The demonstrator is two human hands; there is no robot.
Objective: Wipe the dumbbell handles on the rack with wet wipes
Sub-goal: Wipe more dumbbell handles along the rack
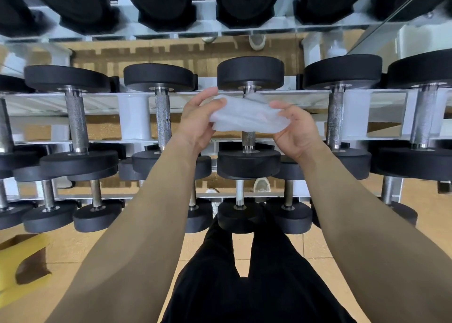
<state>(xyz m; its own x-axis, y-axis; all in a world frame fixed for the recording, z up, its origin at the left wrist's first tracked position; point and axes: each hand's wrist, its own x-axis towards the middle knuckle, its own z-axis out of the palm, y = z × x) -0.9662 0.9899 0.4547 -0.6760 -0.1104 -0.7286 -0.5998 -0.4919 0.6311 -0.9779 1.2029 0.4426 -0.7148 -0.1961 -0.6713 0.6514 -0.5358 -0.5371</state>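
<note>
Both hands meet over the middle tier of the white rack, holding one wet wipe bunched and stretched between them. The left hand has its fingers bent inward around the wipe's left edge, pinching the cloth; the uppermost one lies along the top of the wipe, curved rather than clenched. The right hand grips the opposite edge, one fingertip pressed on top of the cloth and the rest curled beneath it, mostly hidden by the wipe. The wipe sits just in front of the knurled steel handle of the centre dumbbell and covers most of it, leaving only the near end of the bar showing; whether the cloth touches the metal cannot be told. The left neighbour's handle and the right neighbour's handle lie uncovered on the same tier, each well apart from the hands. Below the forearms are black trousers and, at the lower left, a yellow object on the tan floor
</note>
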